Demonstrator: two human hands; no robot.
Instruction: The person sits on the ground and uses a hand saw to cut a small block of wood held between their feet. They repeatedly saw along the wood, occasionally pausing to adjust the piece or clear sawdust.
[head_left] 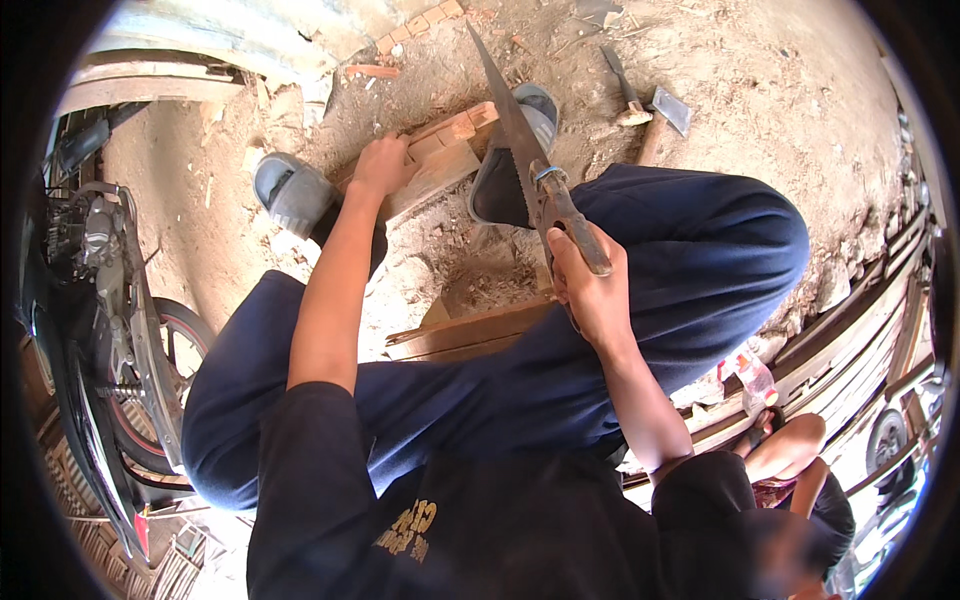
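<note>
My right hand (592, 285) is wrapped round the wooden handle of a handsaw (515, 125). Its long rusty blade points up and away, toothed edge to the left, with a blue binding near the handle. The blade passes over the right end of a wooden block (430, 180); I cannot tell whether they touch. My left hand (382, 166) grips the top of this block near its left part, fingers curled over it. The block lies between my two sandalled feet, with notches or cut segments along its upper side. The left hand's fingertips are partly hidden.
Beyond my right knee lie a hatchet (672, 112) and a chisel-like tool (622, 85) on the dirt. A plank (465, 333) lies close before me. A motorcycle (110, 300) stands left. At lower right are a plastic bottle (757, 382), stacked boards (850, 340) and another person (790, 455).
</note>
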